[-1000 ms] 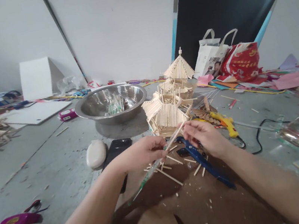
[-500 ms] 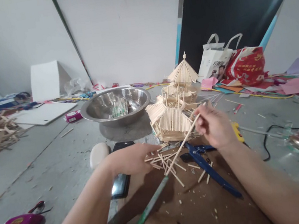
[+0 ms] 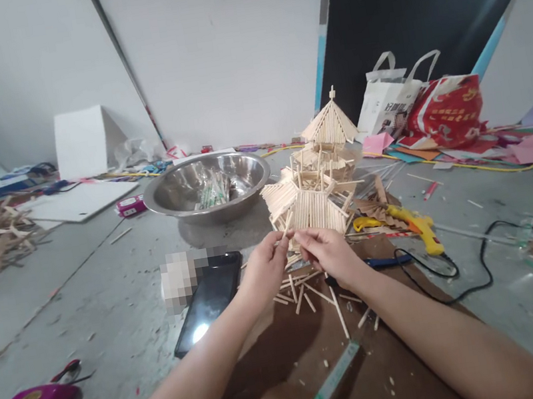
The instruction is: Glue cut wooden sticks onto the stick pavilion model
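Observation:
My left hand is closed in a pinch on a thin wooden stick whose pale end pokes up above the fingers. Close beside it, the fingertips of my right hand are pinched together; what they hold is hidden. Just behind both hands stands a pagoda model built of wooden sticks, with tiered roofs. Short cut sticks lie scattered under the hands on a brown board. A green-and-white paper wrapper lies nearer me. My right forearm partly covers the blue-handled cutters.
A steel basin with wrapped sticks stands behind left. A phone lies left of my hands. To the right are a yellow glue gun and its black cord. Bags stand at the back right.
My right hand has moved left and down, and my left hand slightly up and right, so they now meet before the model. The long stick no longer stretches from my right hand to the wrapper.

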The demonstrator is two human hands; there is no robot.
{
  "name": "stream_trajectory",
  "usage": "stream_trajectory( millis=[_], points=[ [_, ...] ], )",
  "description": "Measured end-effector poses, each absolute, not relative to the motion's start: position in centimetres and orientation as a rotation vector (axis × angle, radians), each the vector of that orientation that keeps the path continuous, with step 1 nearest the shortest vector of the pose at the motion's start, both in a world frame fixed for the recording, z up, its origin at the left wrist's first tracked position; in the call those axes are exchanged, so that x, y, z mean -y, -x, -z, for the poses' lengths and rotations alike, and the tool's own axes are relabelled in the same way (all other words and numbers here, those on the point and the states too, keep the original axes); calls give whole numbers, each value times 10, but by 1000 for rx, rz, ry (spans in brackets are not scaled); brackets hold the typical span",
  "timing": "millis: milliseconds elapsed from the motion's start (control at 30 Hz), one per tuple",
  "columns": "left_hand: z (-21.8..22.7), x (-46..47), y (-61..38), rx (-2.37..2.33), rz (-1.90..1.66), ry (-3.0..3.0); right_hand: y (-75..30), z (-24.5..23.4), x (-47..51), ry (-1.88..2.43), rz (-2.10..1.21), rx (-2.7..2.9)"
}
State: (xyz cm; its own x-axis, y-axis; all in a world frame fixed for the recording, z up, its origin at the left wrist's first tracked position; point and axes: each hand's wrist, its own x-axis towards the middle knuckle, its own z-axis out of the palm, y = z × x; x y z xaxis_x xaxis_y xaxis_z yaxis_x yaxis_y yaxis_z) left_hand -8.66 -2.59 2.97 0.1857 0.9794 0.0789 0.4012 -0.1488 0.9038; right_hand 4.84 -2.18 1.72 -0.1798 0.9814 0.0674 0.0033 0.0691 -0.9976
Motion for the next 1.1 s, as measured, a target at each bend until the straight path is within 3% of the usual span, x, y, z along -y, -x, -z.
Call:
stream_trajectory(
  millis=[1100],
  points=[
    [-13,6,79,-1268,-1041,-1487,-55,-17,21,1156,-1237,1615]
  ],
)
